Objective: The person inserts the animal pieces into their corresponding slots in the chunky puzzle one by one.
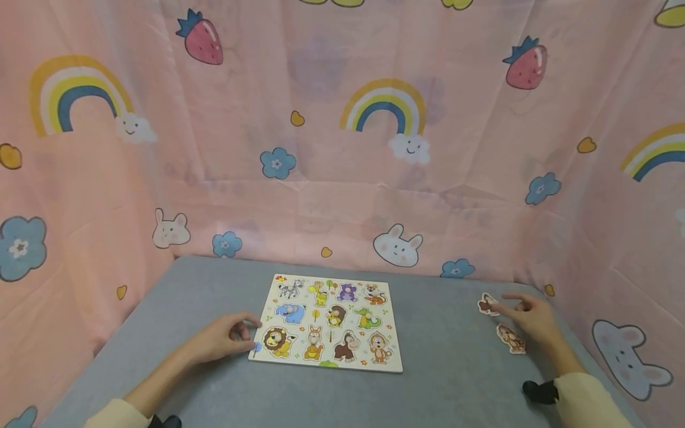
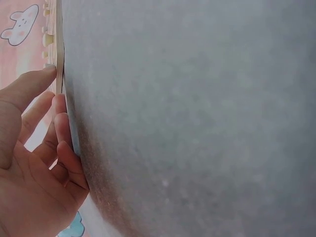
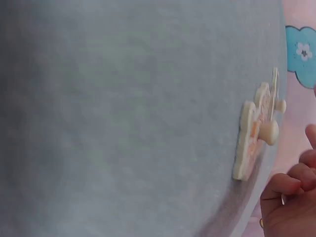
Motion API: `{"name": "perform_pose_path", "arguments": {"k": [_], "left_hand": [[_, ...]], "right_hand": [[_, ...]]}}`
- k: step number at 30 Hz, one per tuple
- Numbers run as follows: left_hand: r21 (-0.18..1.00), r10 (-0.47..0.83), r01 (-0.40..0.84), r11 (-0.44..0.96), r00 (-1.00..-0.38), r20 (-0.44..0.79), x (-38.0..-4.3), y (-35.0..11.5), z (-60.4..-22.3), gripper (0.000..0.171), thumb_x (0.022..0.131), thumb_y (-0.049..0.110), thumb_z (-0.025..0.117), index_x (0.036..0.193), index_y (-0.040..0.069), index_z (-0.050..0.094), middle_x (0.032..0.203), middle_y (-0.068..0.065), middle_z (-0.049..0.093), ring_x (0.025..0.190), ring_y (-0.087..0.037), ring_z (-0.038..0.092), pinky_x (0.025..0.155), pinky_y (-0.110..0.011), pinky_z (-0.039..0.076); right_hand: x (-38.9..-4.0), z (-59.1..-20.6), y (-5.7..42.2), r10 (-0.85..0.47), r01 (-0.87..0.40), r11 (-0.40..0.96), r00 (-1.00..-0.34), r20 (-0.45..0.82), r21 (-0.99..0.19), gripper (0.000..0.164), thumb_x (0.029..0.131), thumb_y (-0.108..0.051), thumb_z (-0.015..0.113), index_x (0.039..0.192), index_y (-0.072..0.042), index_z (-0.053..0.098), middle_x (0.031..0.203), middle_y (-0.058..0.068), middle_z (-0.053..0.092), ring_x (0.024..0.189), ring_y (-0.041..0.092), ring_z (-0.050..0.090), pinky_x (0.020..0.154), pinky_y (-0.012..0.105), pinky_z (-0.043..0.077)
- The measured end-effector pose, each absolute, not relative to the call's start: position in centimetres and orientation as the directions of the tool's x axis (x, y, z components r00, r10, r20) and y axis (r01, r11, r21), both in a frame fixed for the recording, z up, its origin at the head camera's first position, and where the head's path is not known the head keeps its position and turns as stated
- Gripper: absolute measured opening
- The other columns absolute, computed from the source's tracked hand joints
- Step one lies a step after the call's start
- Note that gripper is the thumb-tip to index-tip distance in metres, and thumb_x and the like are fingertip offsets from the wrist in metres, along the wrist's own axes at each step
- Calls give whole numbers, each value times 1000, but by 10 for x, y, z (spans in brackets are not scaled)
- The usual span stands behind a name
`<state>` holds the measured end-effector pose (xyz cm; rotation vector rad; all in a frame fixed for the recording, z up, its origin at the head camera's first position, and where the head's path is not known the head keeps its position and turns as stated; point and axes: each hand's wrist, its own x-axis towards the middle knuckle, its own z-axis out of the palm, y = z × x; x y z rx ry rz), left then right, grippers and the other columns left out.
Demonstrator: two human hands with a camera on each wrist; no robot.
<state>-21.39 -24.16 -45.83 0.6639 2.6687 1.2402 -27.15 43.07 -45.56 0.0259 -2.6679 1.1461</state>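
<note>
A white wooden animal puzzle board (image 1: pixel 301 333) lies on the grey table, bearing several colourful animals; in the left wrist view small knobs stand up from its edge-on side (image 2: pixel 59 54). My left hand (image 1: pixel 222 340) touches the board's left edge with thumb and fingertips, its fingers loosely bent. At the right, my right hand (image 1: pixel 532 321) hovers by two loose puzzle pieces, thumb and index finger spread apart. The farther, brown-and-white piece (image 1: pixel 486 303) is partly behind the thumb. The nearer, orange-brown piece (image 1: pixel 511 339) lies beside the hand. Knobbed pieces (image 3: pixel 245 143) show in the right wrist view.
The grey table (image 1: pixel 444 356) is enclosed at the back and sides by a pink curtain (image 1: pixel 321 208) printed with rainbows, strawberries and rabbits. Bare grey surface lies between the board and the loose pieces. A black strap (image 1: pixel 540 392) shows at the right wrist.
</note>
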Motion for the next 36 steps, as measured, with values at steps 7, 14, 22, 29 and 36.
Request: {"name": "perform_pose_path", "arguments": {"k": [7, 14, 22, 29, 36], "left_hand": [[757, 429, 319, 571, -901, 56, -215, -242, -460, 38, 88, 17, 80, 120, 5, 65, 84, 1, 58, 65, -13, 51, 59, -27, 42], [755, 437, 326, 569, -898, 58, -216, -243, -460, 38, 88, 17, 80, 120, 5, 65, 84, 1, 58, 64, -12, 51, 59, -27, 41], [755, 449, 333, 565, -892, 57, -216, -243, -459, 37, 89, 17, 79, 120, 4, 64, 84, 1, 58, 64, -12, 51, 59, -27, 42], [752, 443, 334, 568, -895, 64, -216, -242, -459, 37, 89, 16, 79, 120, 5, 64, 84, 1, 57, 64, -12, 50, 59, -26, 41], [755, 442, 326, 568, -896, 54, -217, -242, -460, 37, 88, 17, 80, 120, 5, 64, 84, 1, 57, 64, -12, 50, 58, -26, 41]], "right_hand": [[-278, -453, 436, 9, -125, 709, -983, 186, -694, 60, 94, -30, 76, 135, 9, 56, 64, 4, 47, 52, 14, 38, 50, 32, 38], [-285, -452, 443, 3, -90, 717, -991, 131, -691, 64, 93, -31, 77, 137, 9, 54, 70, 6, 53, 59, 16, 42, 55, 32, 38], [-290, -443, 446, -16, -37, 752, -999, 37, -658, 69, 93, -37, 76, 138, 9, 53, 97, 19, 57, 80, 24, 47, 65, 36, 40], [-291, -444, 448, -33, -47, 781, -999, 34, -623, 64, 93, -37, 76, 134, 9, 57, 133, 37, 47, 102, 37, 51, 77, 45, 45], [-293, -446, 443, -57, -81, 798, -997, 60, -597, 62, 91, -35, 79, 130, 10, 60, 130, 38, 50, 104, 42, 54, 78, 52, 47]]}}
